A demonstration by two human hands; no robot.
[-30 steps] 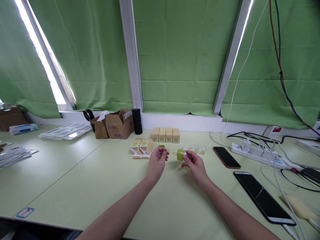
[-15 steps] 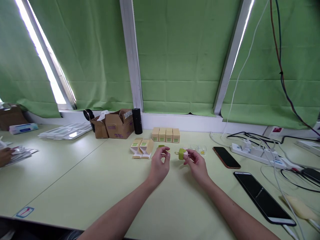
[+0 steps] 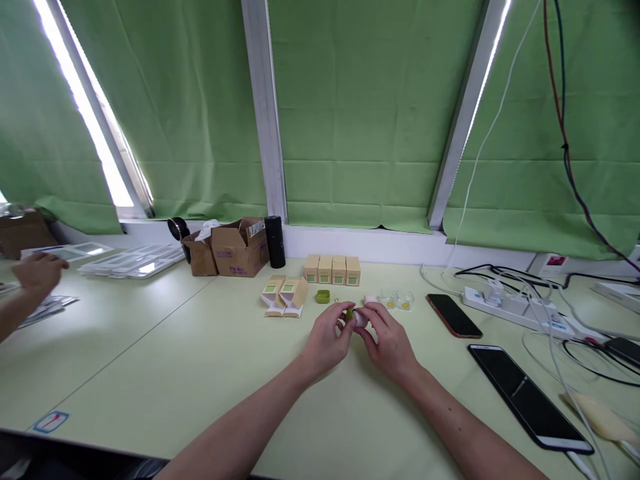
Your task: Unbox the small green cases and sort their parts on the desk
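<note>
From the head camera, both forearms reach forward and inward over the pale green table (image 3: 150, 360), meeting near its middle. The left hand (image 3: 327, 339) is turned palm toward the right, wrist slightly bent, with its thumb and fingertips pinched on a small green and white piece (image 3: 355, 317). The right hand (image 3: 389, 341) mirrors it, knuckles up, its fingers closed on the same piece from the other side. The piece sits between the two sets of fingertips, just above the tabletop; it is too small and too covered to tell its exact shape, though it looks like a little cap or case. Just beyond the hands lie a green lid (image 3: 323, 297), a small white part (image 3: 371, 299) and two clear cases (image 3: 397, 299). Farther back stands a row of tan boxes (image 3: 332, 270), with opened tan boxes (image 3: 284, 295) to their left. A dark phone (image 3: 453, 315) and a larger black phone (image 3: 527, 393) lie to the right. At the far left edge, another person's hand (image 3: 37, 272) hovers over some papers.
</note>
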